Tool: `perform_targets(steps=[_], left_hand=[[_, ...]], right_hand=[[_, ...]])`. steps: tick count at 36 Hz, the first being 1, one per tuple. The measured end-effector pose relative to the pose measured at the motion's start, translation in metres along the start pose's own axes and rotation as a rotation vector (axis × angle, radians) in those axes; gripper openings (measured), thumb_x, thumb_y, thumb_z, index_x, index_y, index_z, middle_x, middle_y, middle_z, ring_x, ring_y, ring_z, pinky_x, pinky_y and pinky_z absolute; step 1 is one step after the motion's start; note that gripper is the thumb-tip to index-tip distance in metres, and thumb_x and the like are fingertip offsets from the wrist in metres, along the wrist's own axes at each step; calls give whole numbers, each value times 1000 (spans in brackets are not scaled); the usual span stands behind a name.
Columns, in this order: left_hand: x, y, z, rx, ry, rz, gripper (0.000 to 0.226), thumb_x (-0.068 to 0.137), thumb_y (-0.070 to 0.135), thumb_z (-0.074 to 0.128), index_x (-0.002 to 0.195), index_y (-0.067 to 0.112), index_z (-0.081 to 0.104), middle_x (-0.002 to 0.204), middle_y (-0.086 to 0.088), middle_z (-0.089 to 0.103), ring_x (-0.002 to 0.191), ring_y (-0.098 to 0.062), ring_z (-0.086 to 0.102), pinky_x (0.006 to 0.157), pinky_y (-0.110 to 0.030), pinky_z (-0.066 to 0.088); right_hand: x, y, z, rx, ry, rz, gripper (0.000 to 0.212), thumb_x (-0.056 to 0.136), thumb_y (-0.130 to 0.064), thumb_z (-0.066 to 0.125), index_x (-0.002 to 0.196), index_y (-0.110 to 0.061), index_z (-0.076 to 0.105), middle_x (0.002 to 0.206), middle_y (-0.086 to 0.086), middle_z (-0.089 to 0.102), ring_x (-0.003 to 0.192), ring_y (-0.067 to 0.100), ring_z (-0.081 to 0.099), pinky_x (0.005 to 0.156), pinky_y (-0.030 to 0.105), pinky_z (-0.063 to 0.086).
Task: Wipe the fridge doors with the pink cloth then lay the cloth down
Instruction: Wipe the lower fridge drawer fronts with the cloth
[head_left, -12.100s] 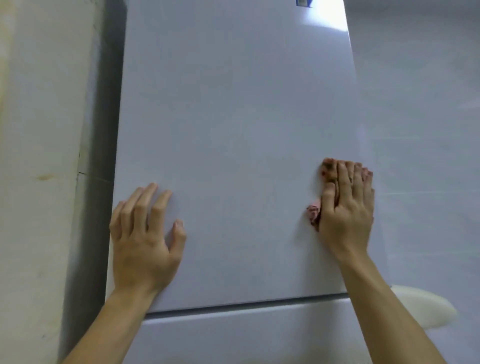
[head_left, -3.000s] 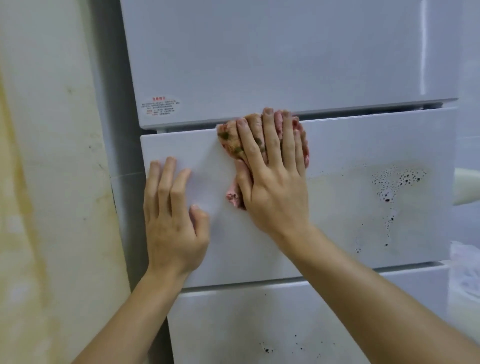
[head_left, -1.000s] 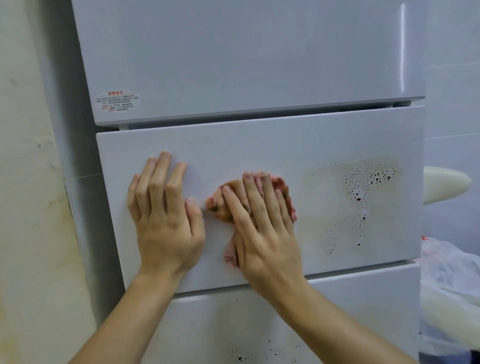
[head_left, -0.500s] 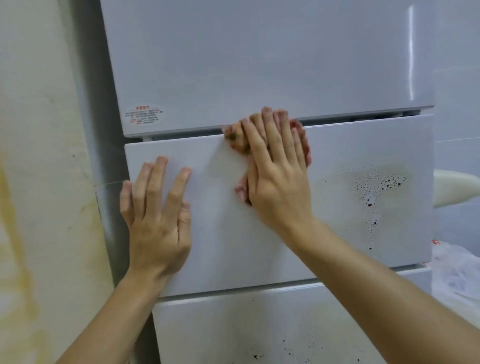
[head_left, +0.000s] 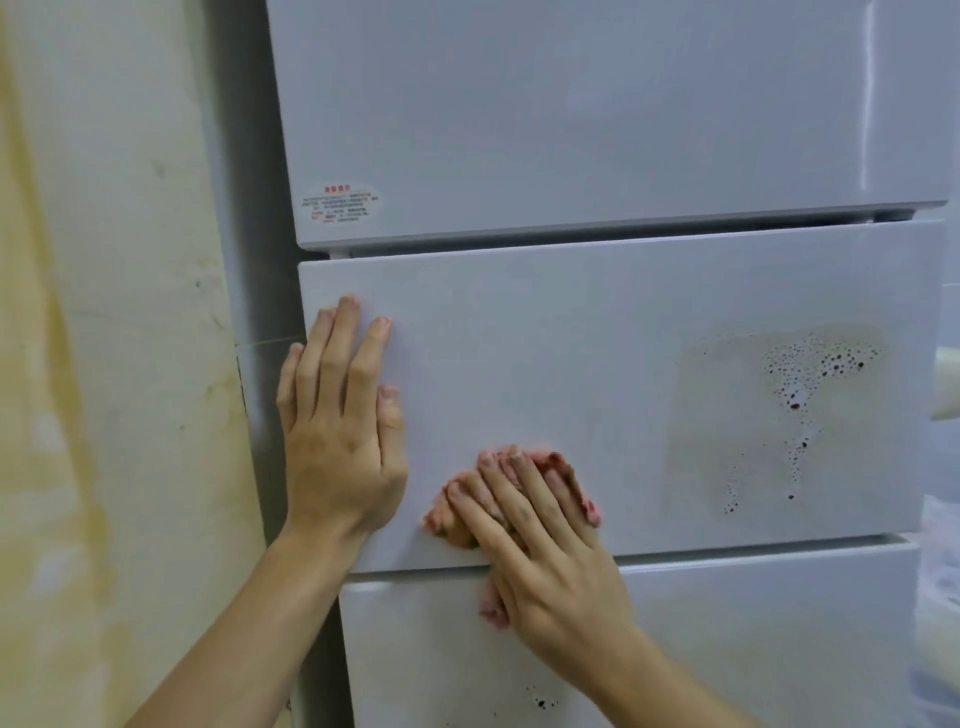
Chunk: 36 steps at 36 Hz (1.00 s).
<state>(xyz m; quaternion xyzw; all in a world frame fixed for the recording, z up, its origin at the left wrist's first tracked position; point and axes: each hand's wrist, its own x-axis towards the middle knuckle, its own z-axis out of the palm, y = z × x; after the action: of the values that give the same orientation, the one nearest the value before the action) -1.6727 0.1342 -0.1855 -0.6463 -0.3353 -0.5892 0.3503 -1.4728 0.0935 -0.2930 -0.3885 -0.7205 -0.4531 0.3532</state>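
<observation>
Right grip (head_left: 545, 561) on crumpled pink cloth (head_left: 491, 605)

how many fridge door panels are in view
3: glossy white upper fridge door, white middle fridge door beneath it, white lower fridge door at the bottom. More may lie out of frame.

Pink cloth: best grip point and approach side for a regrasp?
Probably pinch the pink cloth by its loose tail below the right hand, from the lower left; the rest is pressed flat under the fingers against the middle door.
</observation>
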Motion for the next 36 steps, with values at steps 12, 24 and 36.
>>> perform_targets(steps=[12,24,36], left_hand=[[4,-14,-13,110,-9,28,52,101,19,44,152,18,50,165,-13,36,154,-31,27,126,-54,20],[-16,-29,-15,145,-47,22,61,100,18,41,161,16,36,171,-10,27,159,-28,23,128,-48,14],[-15,-37,-21,147,-103,22,60,103,29,40,162,23,34,172,-5,25,160,-28,19,128,-54,14]], right_hand=[[156,43,-43,9,307,373,61,99,-25,47,160,-30,42,172,18,20,160,41,12,130,56,4],[69,-15,-1,71,102,76,55,110,-28,36,164,-21,31,173,10,21,162,33,12,130,55,15],[82,13,-13,-37,107,41,53,111,-30,41,163,-22,35,172,8,25,161,33,17,129,56,19]])
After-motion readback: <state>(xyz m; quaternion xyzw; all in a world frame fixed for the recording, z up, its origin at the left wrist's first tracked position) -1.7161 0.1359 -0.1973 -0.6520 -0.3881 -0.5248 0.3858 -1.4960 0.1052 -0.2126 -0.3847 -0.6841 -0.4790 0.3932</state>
